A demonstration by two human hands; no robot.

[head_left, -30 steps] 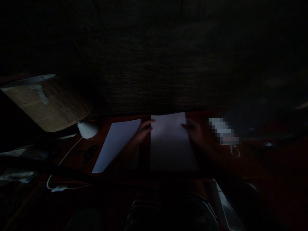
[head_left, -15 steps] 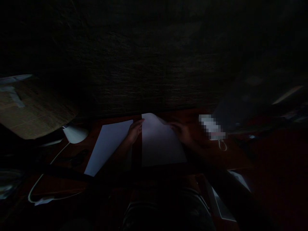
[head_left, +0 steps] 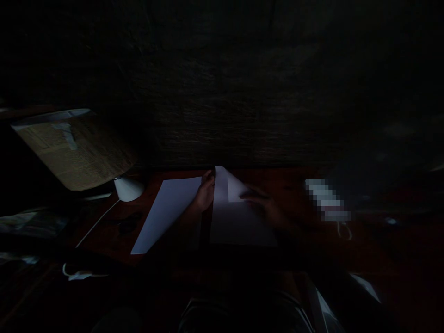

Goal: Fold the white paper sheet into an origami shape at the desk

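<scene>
A white sheet of paper (head_left: 239, 229) lies on the dark reddish table in front of me. Its far right corner is bent over toward me, forming a slanting edge. My right hand (head_left: 267, 203) has its fingers closed on that turned-over corner. At the sheet's far left edge is my left hand (head_left: 205, 193), its fingers curled together against the paper; the dim light blurs their exact grip. A second white sheet (head_left: 166, 208) lies flat to the left, partly covered by my left forearm.
A lamp with a white conical base (head_left: 128, 189) and a tan shade (head_left: 79, 152) stands at left, its white cord (head_left: 99, 222) trailing. Dark scissors-like handles (head_left: 128, 224) lie nearby. A pixelated white object (head_left: 328, 199) with a loop is at right. A dark wall rises behind.
The sheet's far right corner has come over toward me with my right hand and now lies lower across the sheet. The view has turned slightly left, shifting everything rightward.
</scene>
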